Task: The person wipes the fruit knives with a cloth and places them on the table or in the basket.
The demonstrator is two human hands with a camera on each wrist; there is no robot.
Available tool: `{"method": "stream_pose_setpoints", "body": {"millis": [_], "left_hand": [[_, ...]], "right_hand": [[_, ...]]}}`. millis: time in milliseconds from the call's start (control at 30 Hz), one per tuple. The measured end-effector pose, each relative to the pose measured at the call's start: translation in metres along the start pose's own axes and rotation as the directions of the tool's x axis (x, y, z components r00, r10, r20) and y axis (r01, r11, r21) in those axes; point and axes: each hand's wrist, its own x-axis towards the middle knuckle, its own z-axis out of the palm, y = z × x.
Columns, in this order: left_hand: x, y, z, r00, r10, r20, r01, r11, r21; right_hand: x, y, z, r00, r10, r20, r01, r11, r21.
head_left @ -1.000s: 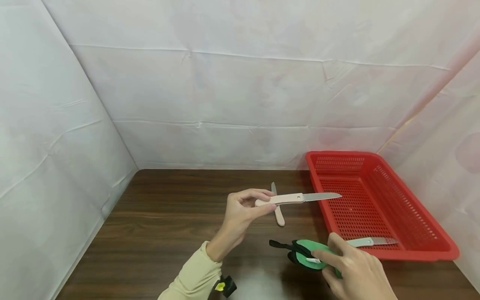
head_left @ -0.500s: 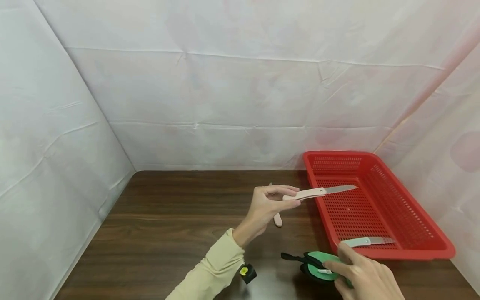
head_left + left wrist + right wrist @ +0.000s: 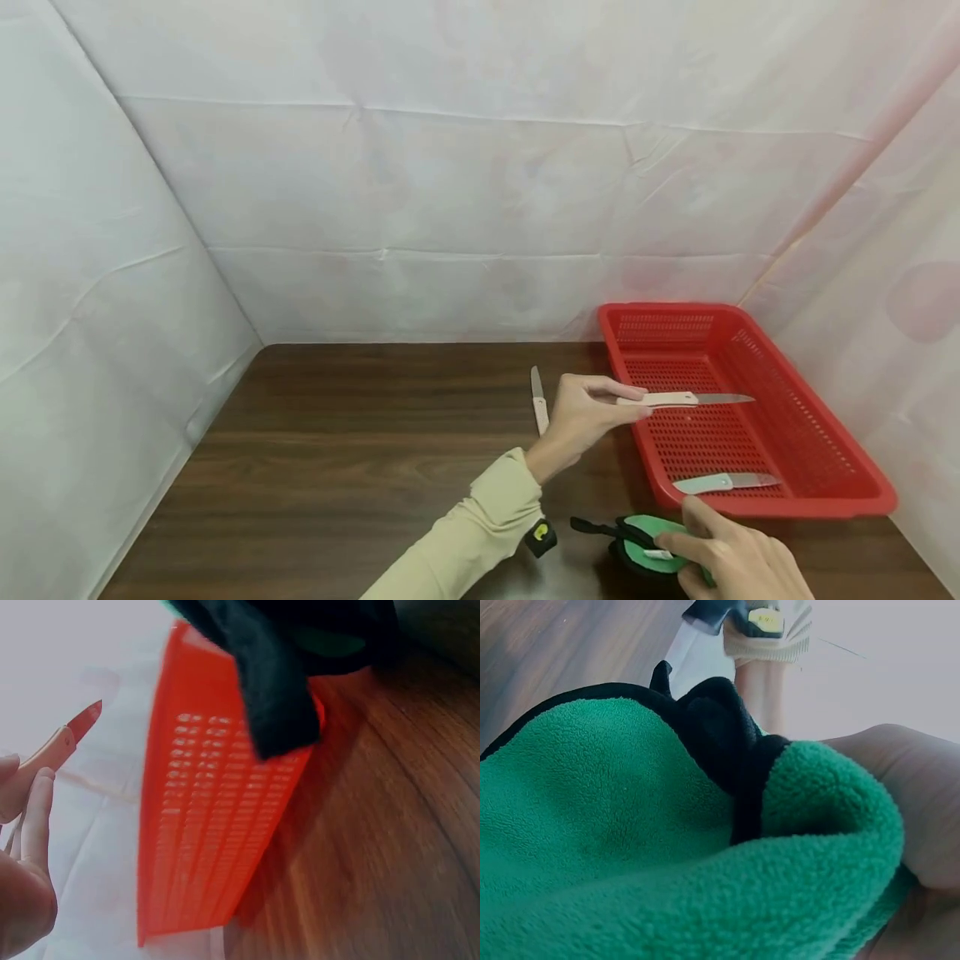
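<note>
Pinched by its pale pink handle, a folding knife [image 3: 670,400] with its blade out is held level in my left hand [image 3: 587,417], over the near-left part of the red basket [image 3: 757,507]. The left wrist view has the same knife [image 3: 54,754] beside the basket's slotted wall [image 3: 210,817]. My right hand [image 3: 738,554] grips a green cloth with black edging [image 3: 651,533], low in front of the basket. In the right wrist view the fluffy cloth [image 3: 615,787] bunches and folds against the palm, hiding the fingertips.
Inside the basket, along its near side, lies another unfolded knife [image 3: 723,482] with a pale handle. A pink-handled knife [image 3: 538,400] lies on the dark wooden table [image 3: 360,433], its lower end hidden behind my left hand. White sheeting [image 3: 480,192] stands behind and at both sides.
My left hand has carried the pink-handled knife rightward from above the table to over the basket. My right hand, still gripping the cloth, has shifted slightly down and right.
</note>
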Motion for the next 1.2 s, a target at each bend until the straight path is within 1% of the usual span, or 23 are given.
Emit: {"method": "stream_pose_setpoints", "body": {"millis": [67,167,267,367,433,567,633,733,767,800,833,900,967,1033,1067,1133,1200], "left_hand": [[0.004,-0.004,0.009,1.0,0.003,-0.001,-0.002,0.999,0.043],[0.011,-0.015,0.021,1.0,0.008,-0.011,-0.006,0.989,0.148],[0.018,-0.03,0.031,0.999,0.01,-0.034,-0.001,0.964,0.266],[0.025,-0.042,0.04,0.999,0.022,-0.033,-0.01,0.938,0.345],[0.028,-0.047,0.044,0.999,0.034,-0.011,-0.027,0.926,0.377],[0.033,-0.051,0.054,0.998,0.04,0.042,-0.055,0.891,0.451],[0.035,-0.053,0.058,0.997,0.043,0.063,-0.069,0.86,0.506],[0.038,-0.058,0.064,0.993,0.055,0.102,-0.105,0.802,0.588],[0.039,-0.06,0.065,0.991,0.059,0.118,-0.119,0.781,0.613],[0.04,-0.062,0.067,0.989,0.068,0.135,-0.139,0.754,0.642],[0.041,-0.063,0.068,0.985,0.074,0.154,-0.159,0.723,0.672],[0.042,-0.067,0.069,0.979,0.076,0.192,-0.194,0.654,0.731],[0.044,-0.069,0.071,0.971,0.064,0.229,-0.224,0.568,0.792],[0.046,-0.071,0.073,0.967,0.04,0.253,-0.239,0.488,0.839],[0.046,-0.071,0.074,0.965,0.022,0.263,-0.244,0.456,0.856],[0.047,-0.072,0.077,0.959,-0.018,0.281,-0.251,0.401,0.881],[0.047,-0.072,0.08,0.956,-0.05,0.288,-0.253,0.353,0.901]], "right_hand": [[-0.001,0.001,0.0,0.999,-0.015,-0.045,0.015,1.0,-0.003],[-0.002,0.003,0.001,0.998,-0.026,-0.058,0.026,1.0,0.001],[-0.002,0.005,0.001,1.0,-0.011,-0.006,0.011,1.0,0.004],[-0.004,0.008,0.001,0.999,0.006,0.046,-0.005,1.0,-0.004],[-0.004,0.01,0.001,0.995,0.02,0.094,-0.02,1.0,-0.001],[-0.008,0.014,0.0,0.99,0.031,0.134,-0.03,0.999,-0.013],[-0.01,0.016,-0.001,0.989,0.031,0.142,-0.028,0.999,-0.023],[-0.012,0.017,-0.001,0.991,0.025,0.132,-0.02,0.999,-0.04],[-0.012,0.017,-0.001,0.991,0.028,0.134,-0.023,0.999,-0.042],[-0.013,0.017,-0.001,0.989,0.031,0.143,-0.026,0.999,-0.037],[-0.013,0.017,-0.001,0.988,0.038,0.149,-0.033,0.999,-0.035],[-0.013,0.017,-0.001,0.985,0.056,0.163,-0.052,0.998,-0.032],[-0.013,0.018,-0.001,0.982,0.06,0.181,-0.056,0.998,-0.026],[-0.013,0.019,-0.001,0.98,0.061,0.19,-0.058,0.998,-0.022],[-0.014,0.019,-0.001,0.982,0.056,0.179,-0.052,0.998,-0.023],[-0.015,0.02,-0.001,0.986,0.035,0.164,-0.033,0.999,-0.017],[-0.016,0.021,-0.001,0.986,0.03,0.165,-0.028,1.0,-0.011]]}}
